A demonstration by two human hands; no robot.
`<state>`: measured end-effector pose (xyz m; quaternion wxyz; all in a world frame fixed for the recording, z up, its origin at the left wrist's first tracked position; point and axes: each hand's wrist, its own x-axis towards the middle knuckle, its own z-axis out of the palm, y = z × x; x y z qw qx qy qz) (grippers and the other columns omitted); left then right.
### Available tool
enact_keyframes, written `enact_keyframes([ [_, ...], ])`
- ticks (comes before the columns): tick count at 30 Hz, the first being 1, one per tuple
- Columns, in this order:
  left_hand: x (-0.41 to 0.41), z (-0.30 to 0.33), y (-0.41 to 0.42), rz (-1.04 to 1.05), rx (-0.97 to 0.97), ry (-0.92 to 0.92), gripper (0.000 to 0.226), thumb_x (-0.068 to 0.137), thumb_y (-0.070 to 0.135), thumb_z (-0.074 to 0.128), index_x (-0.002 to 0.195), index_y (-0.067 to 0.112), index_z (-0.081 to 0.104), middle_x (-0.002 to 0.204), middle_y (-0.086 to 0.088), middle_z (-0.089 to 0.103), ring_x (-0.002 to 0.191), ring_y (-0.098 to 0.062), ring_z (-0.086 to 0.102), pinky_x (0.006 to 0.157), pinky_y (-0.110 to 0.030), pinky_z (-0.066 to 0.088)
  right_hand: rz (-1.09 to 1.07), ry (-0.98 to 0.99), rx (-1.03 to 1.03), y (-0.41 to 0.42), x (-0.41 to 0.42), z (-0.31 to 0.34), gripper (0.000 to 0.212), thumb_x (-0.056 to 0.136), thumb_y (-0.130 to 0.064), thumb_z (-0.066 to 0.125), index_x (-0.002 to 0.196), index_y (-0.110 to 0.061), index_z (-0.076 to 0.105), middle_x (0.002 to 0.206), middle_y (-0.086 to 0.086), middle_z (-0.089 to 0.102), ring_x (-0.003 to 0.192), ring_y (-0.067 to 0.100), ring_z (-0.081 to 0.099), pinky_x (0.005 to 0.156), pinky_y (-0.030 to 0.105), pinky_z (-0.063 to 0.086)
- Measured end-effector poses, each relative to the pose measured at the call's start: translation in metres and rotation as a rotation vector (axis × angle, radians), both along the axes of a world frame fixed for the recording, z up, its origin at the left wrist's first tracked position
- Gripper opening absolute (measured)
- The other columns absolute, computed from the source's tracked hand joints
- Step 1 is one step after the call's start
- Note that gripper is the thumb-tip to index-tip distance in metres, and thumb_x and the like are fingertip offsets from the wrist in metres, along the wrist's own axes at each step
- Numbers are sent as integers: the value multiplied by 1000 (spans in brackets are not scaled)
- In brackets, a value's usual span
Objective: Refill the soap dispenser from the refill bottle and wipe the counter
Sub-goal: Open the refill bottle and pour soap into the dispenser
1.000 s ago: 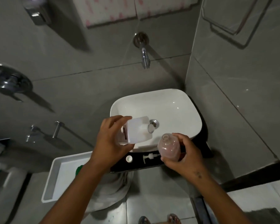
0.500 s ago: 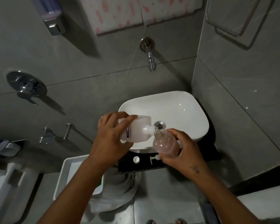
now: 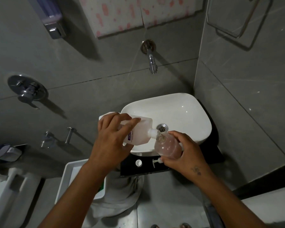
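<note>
Head view, from the left: a white tray sits low beside the dark counter. The left hand wraps the refill bottle, tipped so its white spout meets the neck of the soap dispenser. On the counter lie a small white cap and the pump head. The right hand clasps the dispenser over the front rim of the white sink.

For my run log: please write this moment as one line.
pouring | left hand tilts refill bottle | right hand holds dispenser | pump off
</note>
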<state>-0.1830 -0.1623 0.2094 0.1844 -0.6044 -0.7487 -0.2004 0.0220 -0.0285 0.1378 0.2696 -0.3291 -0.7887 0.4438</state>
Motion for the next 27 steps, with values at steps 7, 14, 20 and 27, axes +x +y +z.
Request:
enact_keyframes([
  [7, 2, 2, 1, -7, -7, 38, 78, 61, 17, 95, 132, 20, 64, 129, -11, 61, 123, -32, 43, 104, -51, 35, -6, 0, -6, 1, 0, -1, 84, 53, -38, 89, 129, -35, 52, 122, -17, 57, 110, 1, 55, 94, 27, 51],
  [14, 2, 3, 3, -9, 4, 62, 80, 60, 17, 95, 133, 21, 62, 129, -11, 61, 122, -34, 45, 104, -49, 33, -20, 15, 10, 2, -1, 0, 82, 53, -34, 88, 128, -33, 54, 119, -15, 58, 105, 1, 57, 92, 26, 51],
  [20, 1, 3, 4, -5, 4, 77, 77, 62, 16, 93, 132, 20, 63, 128, -11, 61, 122, -33, 45, 104, -49, 34, -21, 15, 6, 3, -3, -1, 81, 53, -33, 88, 127, -34, 55, 118, -14, 59, 105, 2, 58, 91, 27, 52],
  [27, -1, 3, 7, 6, -2, 87, 81, 61, 17, 95, 134, 22, 59, 130, -12, 60, 123, -33, 43, 106, -49, 32, -32, 7, -12, 5, -6, -1, 79, 54, -34, 88, 126, -36, 54, 117, -17, 58, 104, 1, 57, 89, 25, 52],
])
